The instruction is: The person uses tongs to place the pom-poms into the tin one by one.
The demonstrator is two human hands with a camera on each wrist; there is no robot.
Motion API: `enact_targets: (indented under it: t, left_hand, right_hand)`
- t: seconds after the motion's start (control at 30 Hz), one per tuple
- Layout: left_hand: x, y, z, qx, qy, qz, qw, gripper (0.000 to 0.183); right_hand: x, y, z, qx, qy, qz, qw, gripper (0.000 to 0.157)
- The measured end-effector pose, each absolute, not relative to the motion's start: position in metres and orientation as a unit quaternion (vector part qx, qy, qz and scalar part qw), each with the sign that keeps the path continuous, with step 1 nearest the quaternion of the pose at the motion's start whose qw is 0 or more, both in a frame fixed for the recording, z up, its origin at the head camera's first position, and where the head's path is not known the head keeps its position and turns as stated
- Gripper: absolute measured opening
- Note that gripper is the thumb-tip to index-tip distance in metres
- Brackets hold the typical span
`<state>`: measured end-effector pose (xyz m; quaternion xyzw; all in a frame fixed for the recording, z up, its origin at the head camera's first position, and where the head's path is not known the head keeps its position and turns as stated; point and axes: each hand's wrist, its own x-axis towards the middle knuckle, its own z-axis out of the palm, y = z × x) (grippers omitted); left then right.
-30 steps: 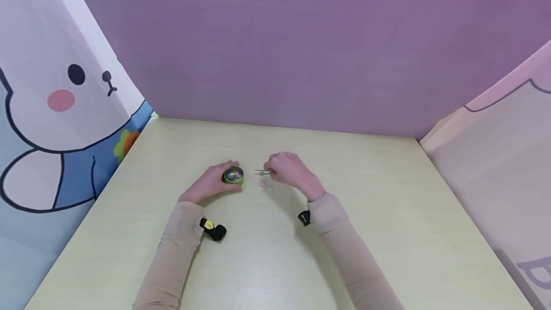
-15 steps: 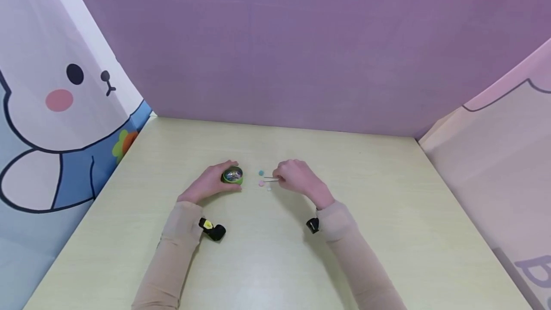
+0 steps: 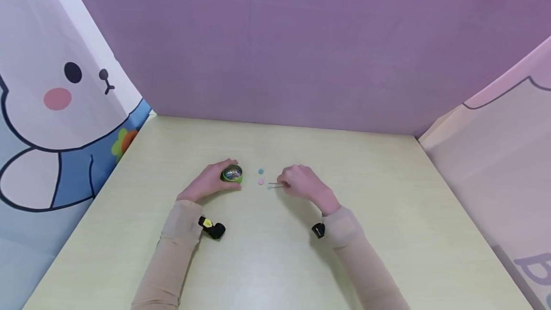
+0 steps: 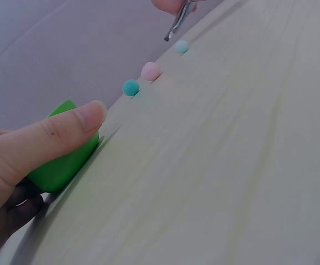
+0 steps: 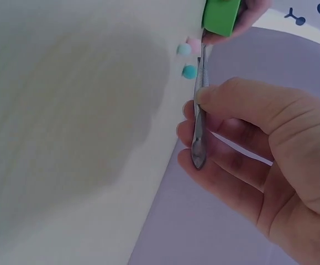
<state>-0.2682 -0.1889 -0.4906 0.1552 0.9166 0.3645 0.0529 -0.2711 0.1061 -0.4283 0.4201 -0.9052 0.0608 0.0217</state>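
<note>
My left hand (image 3: 211, 178) holds a small green cup (image 3: 233, 174) upright on the table, thumb on the near side and fingers round the far side. Inside the cup, shiny, mottled contents show in the head view. My right hand (image 3: 302, 184) pinches metal tweezers (image 5: 200, 118) between thumb and fingers, their tips pointing left. Close by the tips lies a pale blue pom-pom (image 4: 182, 47). A pink pom-pom (image 4: 151, 71) and a teal pom-pom (image 4: 130, 87) rest on the table between the cup and the tweezers. In the left wrist view the tweezer tips are slightly apart, with nothing between them.
The pale wooden table (image 3: 267, 252) stretches under both hands. A purple backdrop (image 3: 275, 51) rises at its far edge, with printed panels on the left and right. Black wrist cameras (image 3: 215, 230) are strapped at both cuffs.
My right hand has moved right and toward me, taking the tweezers from the teal pom-pom past the pink one to the pale blue one. The left hand and cup stay in place.
</note>
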Motion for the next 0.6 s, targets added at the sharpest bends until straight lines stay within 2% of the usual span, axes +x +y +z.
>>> enact_targets:
  t: [0.2,0.6]
  left_hand:
    - [-0.268,-0.189,-0.491,0.156,0.917,0.363,0.051,0.087]
    - [-0.268,-0.189,-0.49,0.158,0.918,0.361,0.051,0.086]
  right_hand:
    - [-0.271,0.109,-0.434,0.424,-0.903,0.067,0.014,0.02]
    - [-0.272,0.107,-0.44,0.426,-0.901,0.077,0.014,0.022]
